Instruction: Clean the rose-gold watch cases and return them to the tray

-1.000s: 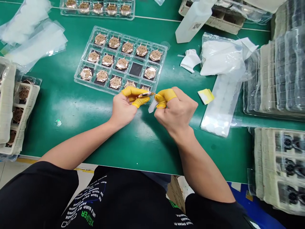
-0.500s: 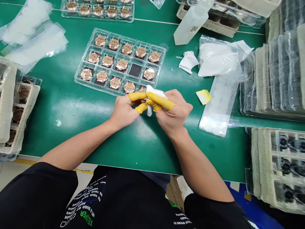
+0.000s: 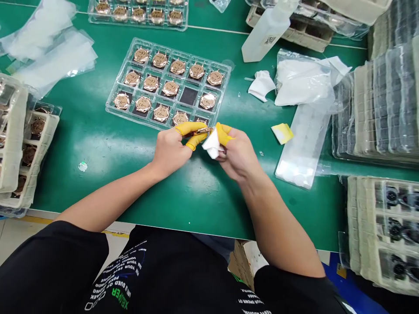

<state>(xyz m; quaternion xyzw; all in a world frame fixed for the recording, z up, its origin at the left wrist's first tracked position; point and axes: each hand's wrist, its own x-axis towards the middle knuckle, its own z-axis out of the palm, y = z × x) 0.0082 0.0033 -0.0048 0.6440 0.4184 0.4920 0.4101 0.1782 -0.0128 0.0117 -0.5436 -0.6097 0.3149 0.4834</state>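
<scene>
Left hand: the left hand (image 3: 170,148) sits just in front of the tray's lower edge, with yellow finger cots (image 3: 193,127) on the thumb and forefinger, which pinch narrowly on the watch case

Right hand: the right hand (image 3: 237,155) is beside the left, its thumb and fingers closed around a white cloth (image 3: 212,145), with a yellow cot on the thumb

Held piece: a rose-gold watch case (image 3: 196,131) lies between the hands, seen nearly edge-on, gripped at the left end by the left hand, its right end touching the cloth

Tray: a clear plastic blister tray (image 3: 137,121) lies on the green workbench mat (image 3: 98,183), directly beyond the hands, holding rows of rose-gold watch cases (image 3: 170,88), with a black pad (image 3: 189,96) showing in one cell

Right of the hands: a plastic bag of white wipes (image 3: 303,80), a crumpled white wipe (image 3: 262,85), a yellow-and-white pad (image 3: 282,133) and a plastic bottle (image 3: 266,32) rest on the mat

Edges: a second blister tray (image 3: 137,15) lies at the top, pulp trays of watch parts (image 3: 29,144) at the left, and stacked packs (image 3: 382,226) at the right

Nearest the camera: the person's black printed shirt (image 3: 114,279) fills the bottom of the view
</scene>
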